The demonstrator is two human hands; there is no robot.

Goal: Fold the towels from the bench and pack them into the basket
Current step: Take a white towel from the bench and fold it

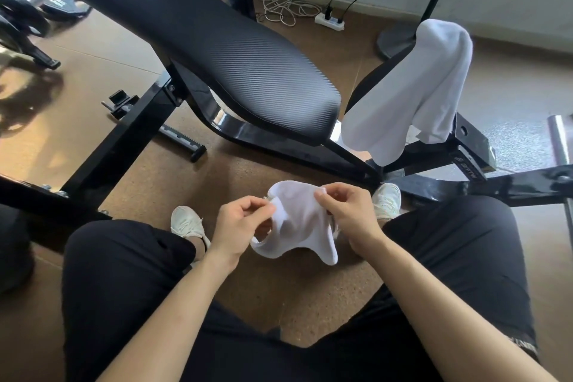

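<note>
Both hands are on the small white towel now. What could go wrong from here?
1. The left hand and right hand only pinch the small towel in midair with nothing under it; a slip would drop it on the floor.
2. The second towel hangs draped over the end of the bench and might slide off.
3. No basket is in view.

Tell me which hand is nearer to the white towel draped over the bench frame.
Right. The right hand is below the draped towel, slightly to its left; the left hand is farther left. Both pinch the small white towel.
</note>
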